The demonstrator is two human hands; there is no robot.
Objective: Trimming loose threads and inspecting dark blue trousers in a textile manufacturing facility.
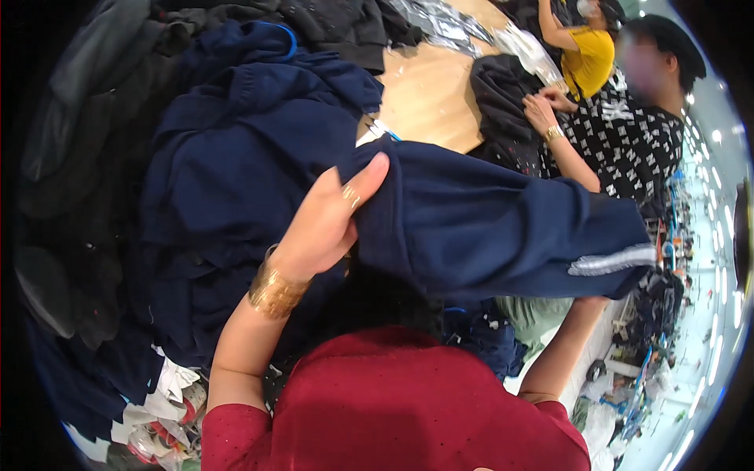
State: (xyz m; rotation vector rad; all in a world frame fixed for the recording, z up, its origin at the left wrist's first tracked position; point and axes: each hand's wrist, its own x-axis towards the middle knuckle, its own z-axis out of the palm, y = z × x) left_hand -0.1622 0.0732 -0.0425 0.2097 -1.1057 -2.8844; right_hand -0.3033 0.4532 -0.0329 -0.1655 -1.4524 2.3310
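A navy blue garment piece (479, 220), looking like a sleeve or trouser leg, stretches across in front of me. A whitish strip (613, 261) shows near its right end. My left hand (338, 208), with a gold ring and a wide gold bracelet, is closed on the garment's left edge, thumb on top and other fingers partly out of sight. My right hand (593, 303) is at the underside of the right end; cloth covers its fingers, so their grip cannot be seen. Beyond my left hand lies a heap of navy garments (243, 149).
Dark garments (78, 180) pile up at the far left. A wooden tabletop (428, 102) shows beyond the cloth, with clear plastic bags (444, 23) at its back. A co-worker in a patterned black shirt (628, 141) handles black cloth (506, 102); another wears yellow (591, 59).
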